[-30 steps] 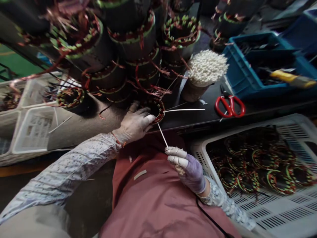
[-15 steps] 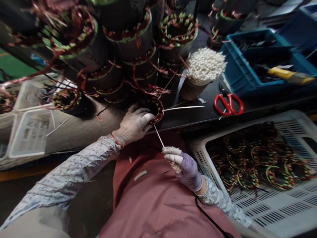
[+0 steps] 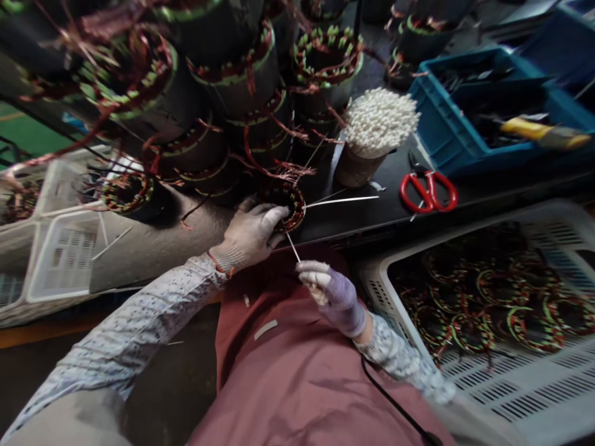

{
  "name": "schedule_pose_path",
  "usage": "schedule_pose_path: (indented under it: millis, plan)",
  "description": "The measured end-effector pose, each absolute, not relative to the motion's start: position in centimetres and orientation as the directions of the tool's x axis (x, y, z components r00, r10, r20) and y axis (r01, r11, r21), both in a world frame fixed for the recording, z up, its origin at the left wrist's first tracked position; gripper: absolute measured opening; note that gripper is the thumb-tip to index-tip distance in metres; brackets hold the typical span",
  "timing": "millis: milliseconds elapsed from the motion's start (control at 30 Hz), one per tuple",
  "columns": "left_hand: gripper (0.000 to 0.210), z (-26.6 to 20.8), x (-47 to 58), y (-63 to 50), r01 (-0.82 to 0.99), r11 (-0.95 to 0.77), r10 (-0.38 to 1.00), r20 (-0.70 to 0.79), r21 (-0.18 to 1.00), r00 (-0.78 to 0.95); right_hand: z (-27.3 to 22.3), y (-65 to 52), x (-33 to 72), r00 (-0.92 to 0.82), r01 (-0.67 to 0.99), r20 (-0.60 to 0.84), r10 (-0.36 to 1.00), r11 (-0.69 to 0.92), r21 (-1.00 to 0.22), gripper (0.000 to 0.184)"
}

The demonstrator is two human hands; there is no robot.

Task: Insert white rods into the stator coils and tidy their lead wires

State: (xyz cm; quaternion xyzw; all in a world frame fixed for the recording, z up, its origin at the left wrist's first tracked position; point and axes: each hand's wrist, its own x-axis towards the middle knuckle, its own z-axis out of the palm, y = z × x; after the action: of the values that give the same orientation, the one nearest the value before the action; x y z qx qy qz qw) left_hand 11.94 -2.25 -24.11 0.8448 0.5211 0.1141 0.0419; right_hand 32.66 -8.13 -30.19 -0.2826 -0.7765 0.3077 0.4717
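Note:
A small motor stator (image 3: 297, 217) with copper windings sits at the bench's front edge. My left hand (image 3: 253, 229), in a pale knit glove, grips its near left rim, thumb over the opening. My right hand (image 3: 332, 294), in a worn purple glove with pale fingertips, pinches the lower end of a thin white cord (image 3: 292, 246). That cord runs taut up to the stator's near rim; where it passes inside is hidden. Another white strip (image 3: 344, 201) sticks out to the right from the stator. Copper lead wires (image 3: 297, 170) stand up behind it.
Larger stators (image 3: 232, 74) are stacked behind. A pot of white cords (image 3: 381, 124), red-handled scissors (image 3: 428, 191) and a blue bin (image 3: 453, 136) with a yellow-handled cutter (image 3: 534, 131) stand to the right. A grey crate (image 3: 465, 387) holds several stators at lower right.
My right hand has moved up and slightly left, nearer the stator, and less of the white cord shows between them. My left hand stays on the stator; the view has shifted a little.

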Motion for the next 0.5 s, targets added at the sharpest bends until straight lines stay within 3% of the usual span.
schedule_pose_path:
  millis: [100, 267, 400, 500]
  plan:
    - [0.049, -24.5, 11.9, -2.8, 0.871, -0.407, 0.912, 0.184, 0.275, 0.368, -30.8, -5.9, 30.6, -0.323, 0.124, 0.572, 0.754, 0.633, -0.764, 0.019]
    - [0.040, -26.6, 12.3, -3.8, 0.795, -0.250, 0.939, 0.339, 0.553, 0.059, -29.5, -4.2, 29.4, -0.211, 0.100, 0.461, 0.862, 0.489, -0.867, 0.012]
    - [0.014, -27.4, 12.5, -3.9, 0.741, -0.384, 0.875, 0.474, 0.552, 0.100, -27.4, -4.3, 29.9, -0.213, 0.125, 0.439, 0.873, 0.470, -0.874, 0.002]
    - [0.011, -27.3, 12.3, -3.7, 0.698, -0.457, 0.848, 0.506, 0.551, 0.157, -26.6, -3.7, 29.7, -0.258, 0.200, 0.429, 0.865, 0.483, -0.853, 0.001]
